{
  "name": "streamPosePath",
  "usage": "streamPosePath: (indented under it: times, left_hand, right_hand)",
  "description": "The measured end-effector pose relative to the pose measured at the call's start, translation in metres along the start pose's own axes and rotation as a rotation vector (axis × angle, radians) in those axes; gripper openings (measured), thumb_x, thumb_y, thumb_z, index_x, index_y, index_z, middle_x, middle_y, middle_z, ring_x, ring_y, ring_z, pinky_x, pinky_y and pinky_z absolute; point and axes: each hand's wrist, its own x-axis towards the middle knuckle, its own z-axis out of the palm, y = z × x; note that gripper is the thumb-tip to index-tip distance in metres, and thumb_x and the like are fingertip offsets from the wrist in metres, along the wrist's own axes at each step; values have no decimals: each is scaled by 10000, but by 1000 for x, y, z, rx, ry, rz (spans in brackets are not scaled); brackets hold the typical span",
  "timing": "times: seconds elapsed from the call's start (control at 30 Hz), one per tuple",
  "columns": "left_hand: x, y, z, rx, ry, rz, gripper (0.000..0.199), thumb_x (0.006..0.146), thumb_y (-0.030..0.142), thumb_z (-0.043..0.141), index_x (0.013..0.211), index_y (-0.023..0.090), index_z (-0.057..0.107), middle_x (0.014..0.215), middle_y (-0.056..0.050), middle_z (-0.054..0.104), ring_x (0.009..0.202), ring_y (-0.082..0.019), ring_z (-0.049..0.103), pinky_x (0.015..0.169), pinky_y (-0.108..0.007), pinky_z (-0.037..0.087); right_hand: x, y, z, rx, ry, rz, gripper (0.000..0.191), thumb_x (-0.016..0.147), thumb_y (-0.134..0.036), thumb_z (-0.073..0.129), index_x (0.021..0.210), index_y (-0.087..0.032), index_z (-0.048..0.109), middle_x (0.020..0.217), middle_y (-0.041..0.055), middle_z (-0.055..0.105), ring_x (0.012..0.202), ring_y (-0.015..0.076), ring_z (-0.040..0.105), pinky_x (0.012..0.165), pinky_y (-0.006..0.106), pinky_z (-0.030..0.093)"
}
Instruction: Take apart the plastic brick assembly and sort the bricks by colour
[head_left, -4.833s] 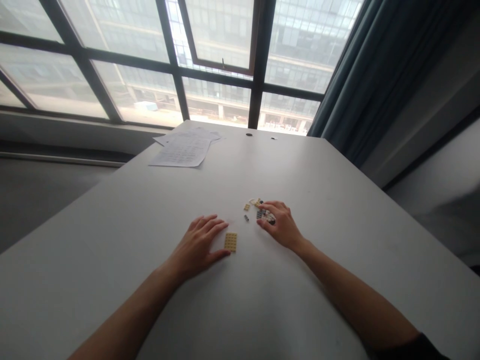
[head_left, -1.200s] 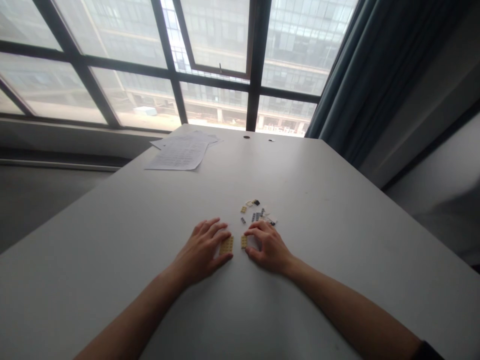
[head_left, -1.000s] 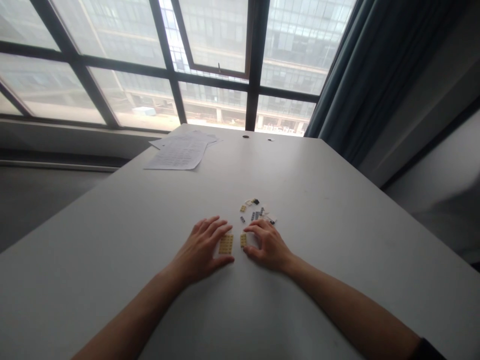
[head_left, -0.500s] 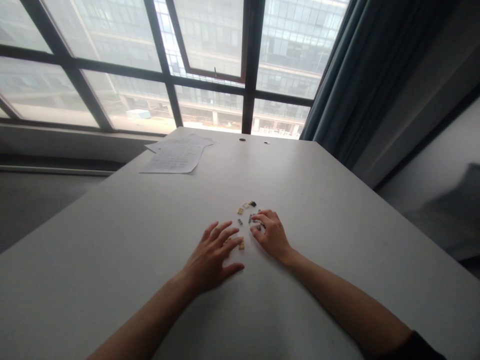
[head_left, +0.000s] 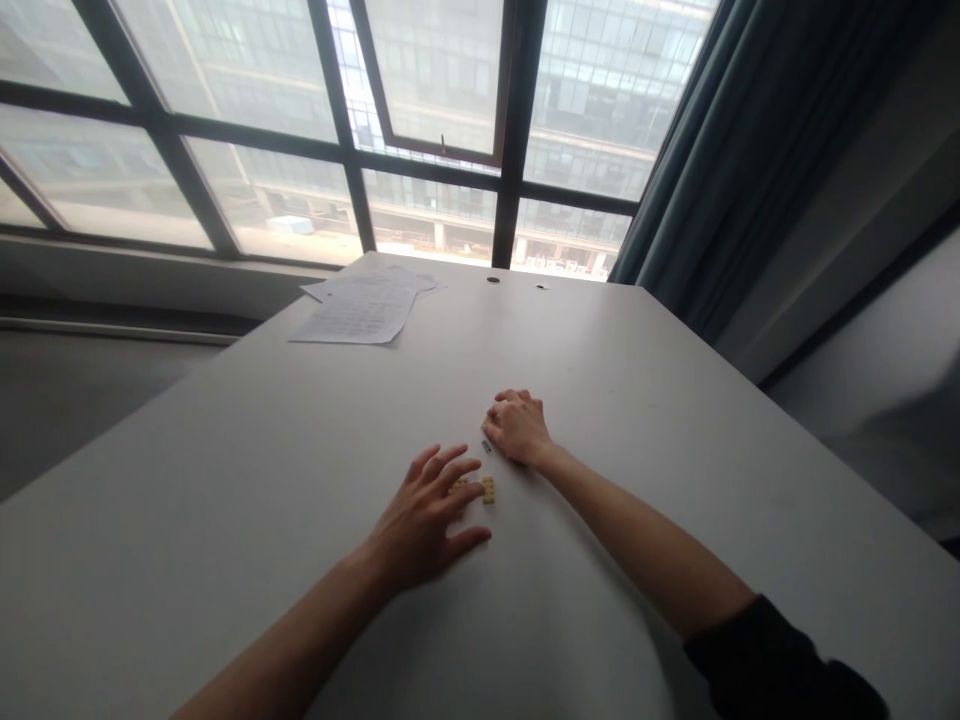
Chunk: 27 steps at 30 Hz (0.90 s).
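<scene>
My left hand (head_left: pixel 431 510) hovers low over the white table with its fingers spread, holding nothing. By its index fingertip lies a tan studded toy brick (head_left: pixel 488 489). Another tan brick (head_left: pixel 457 485) shows partly between the fingers. A little farther off is a small grey brick (head_left: pixel 486 447). Just beyond that, my right hand (head_left: pixel 517 425) rests on the table, fingers curled downward and palm hidden. At its fingertips a bit of a pale yellowish piece (head_left: pixel 485 424) peeks out. Whatever else lies beneath this hand is covered.
Printed paper sheets (head_left: pixel 356 310) overlap at the far left of the white table (head_left: pixel 585 370). Two small round spots, one a dark hole (head_left: pixel 493 280), are near the far edge. Behind stand a framed window (head_left: pixel 431 200) and a blue-grey curtain (head_left: pixel 690 190).
My right hand has moved forward and slightly left, its fingers curling over the pieces that lay visible there. The left hand stays spread in place. The view has shifted slightly.
</scene>
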Motion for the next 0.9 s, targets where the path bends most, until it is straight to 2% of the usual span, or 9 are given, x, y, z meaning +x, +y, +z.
streamPosePath:
  times: [0.1,0.2,0.33,0.43,0.53,0.73,0.9]
  left_hand:
    - [-1,0,0,3,-14,3,328,820,440,615,1084,245,618,1278,-79,566,1309,-297,378,1106,-527,219]
    - [-1,0,-1,4,-24,1,337,822,438,612,1100,247,616,1272,-83,569,1314,-301,373,1105,-532,221]
    - [-3,1,-2,-1,9,-9,294,829,432,604,1042,231,632,1235,-84,590,1301,-298,391,1101,-534,232]
    - [-3,1,-2,-4,31,-11,258,827,421,611,993,225,639,1203,-83,607,1288,-296,405,1096,-532,243]
    - [-3,1,-1,-3,29,-5,255,826,412,615,1004,229,637,1207,-82,605,1289,-295,406,1094,-532,247]
    - [-3,-1,-1,-8,18,-5,269,823,405,618,1037,242,634,1221,-77,597,1295,-297,398,1094,-527,247]
    - [-4,-1,0,-6,11,-3,271,831,407,608,1046,242,628,1230,-77,588,1293,-293,395,1094,-530,241]
  right_hand:
    - [4,-1,2,-5,1,-15,166,850,-282,584,901,-195,715,1201,77,593,1140,263,450,942,427,338]
    - [-3,1,-3,28,36,-34,157,867,-272,579,942,-202,698,1241,73,569,1167,249,434,961,424,327]
    - [-39,7,-16,155,132,-107,156,872,-271,594,1002,-230,669,1236,62,570,1172,235,435,954,415,344]
    - [-74,12,-21,187,106,-183,155,844,-237,631,994,-239,669,1237,61,570,1183,235,431,982,422,331]
    - [-97,12,-17,196,69,-209,181,825,-231,651,1005,-241,670,1236,63,569,1200,242,421,1009,430,319]
    - [-100,4,-8,206,65,-219,166,838,-266,632,996,-232,673,1228,69,564,1210,249,413,1030,441,311]
    - [-103,3,-8,212,92,-184,267,809,-258,660,1074,-228,654,1235,83,557,1214,257,413,1030,438,315]
